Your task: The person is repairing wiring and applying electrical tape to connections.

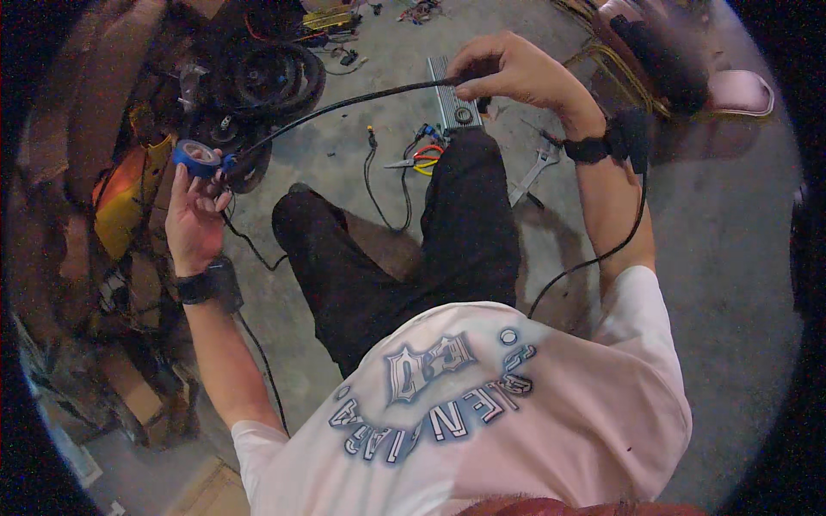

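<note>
My left hand [196,215] is raised at the left with its fingers closed on a roll of blue tape [197,157]. A bit of blue shows beside the roll, where a black cable [344,101] meets the fingers. From there the cable arches up and across to my right hand [516,73], which pinches it between thumb and fingers. Below the right hand, a finned silver metal box [456,110] lies partly hidden by my knee.
On the concrete floor lie red-and-yellow-handled pliers [423,160], an adjustable wrench [534,174] and a thin cable with connectors [371,163]. A black wheel [274,82] and cardboard [138,387] crowd the left. A pink padded object [738,93] is at upper right.
</note>
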### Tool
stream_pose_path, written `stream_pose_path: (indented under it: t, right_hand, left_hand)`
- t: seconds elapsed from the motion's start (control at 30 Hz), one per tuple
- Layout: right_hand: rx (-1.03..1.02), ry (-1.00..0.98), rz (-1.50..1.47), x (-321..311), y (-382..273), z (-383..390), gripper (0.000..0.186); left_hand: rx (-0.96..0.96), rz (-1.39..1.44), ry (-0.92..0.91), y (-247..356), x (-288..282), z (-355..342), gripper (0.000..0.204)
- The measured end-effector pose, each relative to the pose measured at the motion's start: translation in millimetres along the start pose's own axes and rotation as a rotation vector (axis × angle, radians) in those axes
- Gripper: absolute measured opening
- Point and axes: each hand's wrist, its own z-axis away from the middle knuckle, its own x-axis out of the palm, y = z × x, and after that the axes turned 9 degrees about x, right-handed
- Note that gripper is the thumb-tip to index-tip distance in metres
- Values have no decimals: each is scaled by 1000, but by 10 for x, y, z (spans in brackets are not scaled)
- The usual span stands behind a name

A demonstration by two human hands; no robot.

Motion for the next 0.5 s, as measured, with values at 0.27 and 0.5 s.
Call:
stream_pose_path:
  t: [0.27,0.5]
  right_hand:
    - [199,-256,-316,38,-251,-179,26]
    - [248,-332,-596,170,-390,-326,26]
  left_hand:
    - [13,99,-61,167,-288,-191,44]
    - [84,77,-82,255,-502,-169,42]
